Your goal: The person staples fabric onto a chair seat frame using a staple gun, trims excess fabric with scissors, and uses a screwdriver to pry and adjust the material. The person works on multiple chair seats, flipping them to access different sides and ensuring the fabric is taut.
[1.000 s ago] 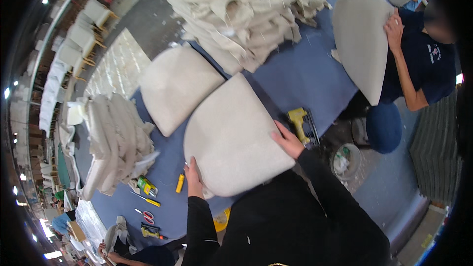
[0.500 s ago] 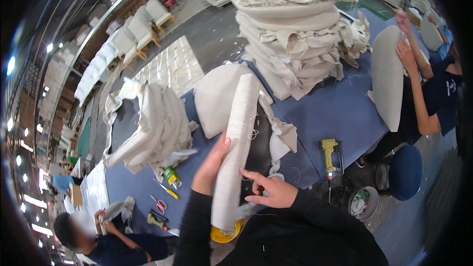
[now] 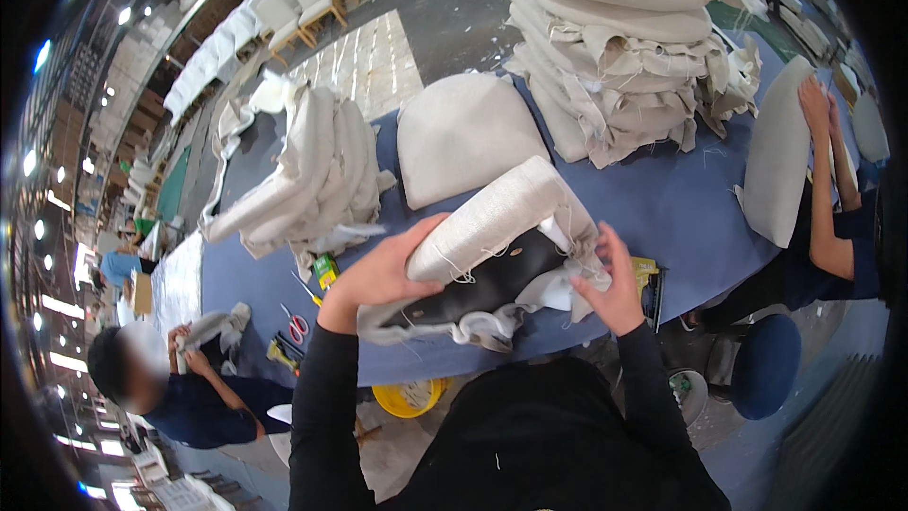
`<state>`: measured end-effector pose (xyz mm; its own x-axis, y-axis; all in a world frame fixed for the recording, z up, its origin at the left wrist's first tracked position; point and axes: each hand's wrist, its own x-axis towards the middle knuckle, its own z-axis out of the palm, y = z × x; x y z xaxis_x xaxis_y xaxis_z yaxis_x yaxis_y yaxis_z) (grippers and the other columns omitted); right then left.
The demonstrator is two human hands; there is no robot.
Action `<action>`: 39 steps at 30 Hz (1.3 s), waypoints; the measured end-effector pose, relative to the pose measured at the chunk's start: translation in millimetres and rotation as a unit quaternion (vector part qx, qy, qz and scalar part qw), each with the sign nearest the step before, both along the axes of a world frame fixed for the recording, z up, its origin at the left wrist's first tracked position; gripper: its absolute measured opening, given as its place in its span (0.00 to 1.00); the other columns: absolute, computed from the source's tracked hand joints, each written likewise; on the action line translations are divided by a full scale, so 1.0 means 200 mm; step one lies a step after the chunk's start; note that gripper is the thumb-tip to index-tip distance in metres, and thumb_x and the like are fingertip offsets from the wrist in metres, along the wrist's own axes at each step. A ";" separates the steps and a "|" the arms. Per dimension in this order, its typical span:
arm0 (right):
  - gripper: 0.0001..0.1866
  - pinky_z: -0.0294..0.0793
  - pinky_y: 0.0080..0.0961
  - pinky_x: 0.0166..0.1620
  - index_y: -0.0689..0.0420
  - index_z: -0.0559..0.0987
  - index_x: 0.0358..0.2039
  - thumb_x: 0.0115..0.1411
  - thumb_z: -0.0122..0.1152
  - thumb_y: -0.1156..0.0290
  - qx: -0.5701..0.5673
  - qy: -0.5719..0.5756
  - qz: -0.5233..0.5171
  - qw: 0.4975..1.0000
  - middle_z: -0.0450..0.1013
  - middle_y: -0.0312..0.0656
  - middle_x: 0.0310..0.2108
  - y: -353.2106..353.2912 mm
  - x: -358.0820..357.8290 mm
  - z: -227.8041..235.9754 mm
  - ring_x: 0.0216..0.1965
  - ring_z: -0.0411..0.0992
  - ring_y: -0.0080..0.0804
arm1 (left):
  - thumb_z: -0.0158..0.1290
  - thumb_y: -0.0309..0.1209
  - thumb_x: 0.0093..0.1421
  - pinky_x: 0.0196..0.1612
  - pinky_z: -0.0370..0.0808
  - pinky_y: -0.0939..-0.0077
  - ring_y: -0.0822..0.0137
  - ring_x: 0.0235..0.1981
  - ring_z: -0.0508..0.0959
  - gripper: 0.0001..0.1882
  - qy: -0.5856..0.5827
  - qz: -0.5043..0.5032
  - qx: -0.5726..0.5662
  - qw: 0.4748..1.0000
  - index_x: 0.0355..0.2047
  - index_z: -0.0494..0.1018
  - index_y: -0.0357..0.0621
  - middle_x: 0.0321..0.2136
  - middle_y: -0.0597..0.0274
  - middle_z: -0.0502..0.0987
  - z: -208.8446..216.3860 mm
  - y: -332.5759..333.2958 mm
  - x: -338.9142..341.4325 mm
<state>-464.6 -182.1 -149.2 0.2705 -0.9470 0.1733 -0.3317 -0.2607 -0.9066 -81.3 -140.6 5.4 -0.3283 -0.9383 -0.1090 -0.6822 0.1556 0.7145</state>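
A beige fabric-covered seat cushion (image 3: pixel 492 213) is tilted up between my hands, its black underside board and loose fabric edge turned toward me. Loose threads hang from its side. My left hand (image 3: pixel 388 270) is closed round its left side, thumb near the board. At the right end, my right hand (image 3: pixel 613 282) pinches the crumpled fabric edge with thumb and fingers. Just beyond lies another beige cushion (image 3: pixel 468 137), smooth face up, on the blue-covered table (image 3: pixel 681 199).
Tall stacks of beige covered pieces (image 3: pixel 615 57) and cushions (image 3: pixel 312 170) stand on the table. Scissors (image 3: pixel 296 324), staple guns (image 3: pixel 284 355) and a yellow bucket (image 3: pixel 409 397) are near its edge. Co-workers sit left and right; a blue stool (image 3: pixel 768 366) is at right.
The cushion has turned from standing nearly upright to lying tilted across, showing its underside. My right hand has moved right from pointing at its side to gripping its fabric edge.
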 end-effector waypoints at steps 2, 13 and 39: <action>0.50 0.75 0.38 0.64 0.55 0.68 0.77 0.57 0.84 0.64 -0.058 -0.014 -0.031 0.998 0.74 0.51 0.67 -0.06 0.02 0.06 0.62 0.76 0.45 | 0.71 0.29 0.55 0.68 0.73 0.62 0.46 0.65 0.80 0.48 -0.013 0.008 0.011 1.000 0.76 0.66 0.47 0.64 0.46 0.80 0.05 0.00 -0.01; 0.54 0.63 0.47 0.75 0.59 0.60 0.80 0.59 0.82 0.60 -0.022 -0.050 -0.045 0.997 0.62 0.60 0.75 -0.12 0.12 -0.24 0.74 0.64 0.57 | 0.74 0.48 0.55 0.48 0.81 0.48 0.37 0.46 0.85 0.33 -0.113 0.059 -0.105 0.986 0.55 0.77 0.44 0.44 0.45 0.87 0.08 -0.05 -0.33; 0.54 0.51 0.40 0.81 0.62 0.45 0.85 0.71 0.71 0.64 0.243 0.172 0.033 0.954 0.49 0.61 0.83 0.22 -0.57 -1.24 0.83 0.52 0.53 | 0.63 0.40 0.68 0.38 0.83 0.59 0.54 0.28 0.88 0.17 0.230 0.657 0.056 0.715 0.30 0.86 0.38 0.28 0.55 0.89 -1.87 0.91 -0.16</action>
<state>-579.0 -138.6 -396.4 0.2940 -0.8721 -0.3912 -0.6295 0.1313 -0.7659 -112.5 42.4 -368.7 0.8040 -0.4633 -0.3728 0.1255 -0.4805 0.8679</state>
